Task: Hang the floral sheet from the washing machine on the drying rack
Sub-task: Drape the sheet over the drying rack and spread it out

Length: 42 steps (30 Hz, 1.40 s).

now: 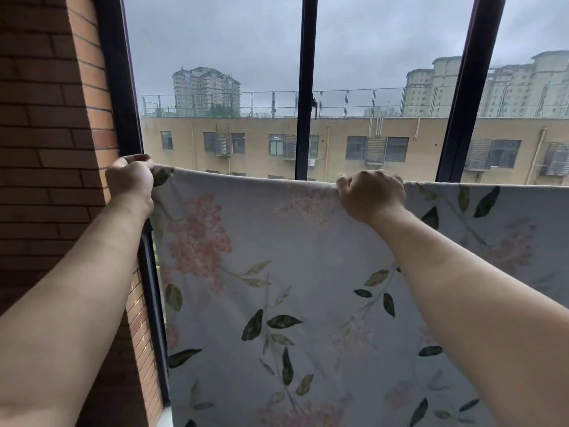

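Head view, left hand (131, 178) and right hand (371, 195), fingers curled gripping floral sheet (308, 288) top edge

Red brick wall (46, 149) at left; dark-framed window (306, 87) ahead, beyond it a tan building (338, 146) and grey sky (231, 32).

Pale grey-blue floral sheet (308, 272) printed with soft pink blossom clusters and dark green and olive leaves. Reddish-brown brick wall (46, 134) with dark mortar lines. Black window frame (306, 87). Beige building (338, 127) under grey sky.
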Available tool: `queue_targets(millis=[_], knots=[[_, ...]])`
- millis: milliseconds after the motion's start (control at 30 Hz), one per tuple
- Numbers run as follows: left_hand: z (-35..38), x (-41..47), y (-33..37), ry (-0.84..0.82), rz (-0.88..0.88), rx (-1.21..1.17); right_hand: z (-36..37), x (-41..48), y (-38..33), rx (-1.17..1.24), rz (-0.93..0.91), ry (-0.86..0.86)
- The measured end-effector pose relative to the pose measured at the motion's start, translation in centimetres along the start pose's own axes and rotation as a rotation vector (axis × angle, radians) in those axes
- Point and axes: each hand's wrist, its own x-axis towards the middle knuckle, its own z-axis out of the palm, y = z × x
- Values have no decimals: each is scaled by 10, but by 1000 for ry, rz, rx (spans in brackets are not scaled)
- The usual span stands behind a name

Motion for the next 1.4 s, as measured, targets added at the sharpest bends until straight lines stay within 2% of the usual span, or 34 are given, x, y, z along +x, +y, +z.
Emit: queue_targets(millis=[200, 333, 433, 500, 633, 733, 867, 1000, 1100, 1167, 1267, 1400], knots=[[0, 2, -8, 12, 18, 14, -15, 4, -6, 17, 75, -33], [-5, 6, -15, -2, -53, 56, -2, -3, -8, 3, -4, 50], [-9, 6, -22, -2, -77, 78, -2, -1, -8, -17, -1, 38], [-8, 7, -29, 15, -59, 103, -5, -1, -10, -24, -5, 22], [-9, 8, -35, 66, -48, 128, 0, -14, -17, -13, -89, 157], [-8, 11, -38, 122, -15, 148, 1, -15, -16, 12, -110, 159], [-5, 8, -49, 144, 36, 271, -3, -16, -10, 36, -124, 102], [-4, -9, -66, 130, 10, 438, 0, -23, -4, 59, -98, 27], [-4, -36, -78, 119, 22, 648, 8, -40, 3, 160, -93, 65], [2, -69, -87, 67, 87, 756, 15, -62, 8, 191, -120, 115], [14, -133, -106, -84, 376, 839, 31, -101, 19, 218, -129, 132], [26, -229, -119, -370, 752, 741, 62, -154, 46, 247, -127, -73]])
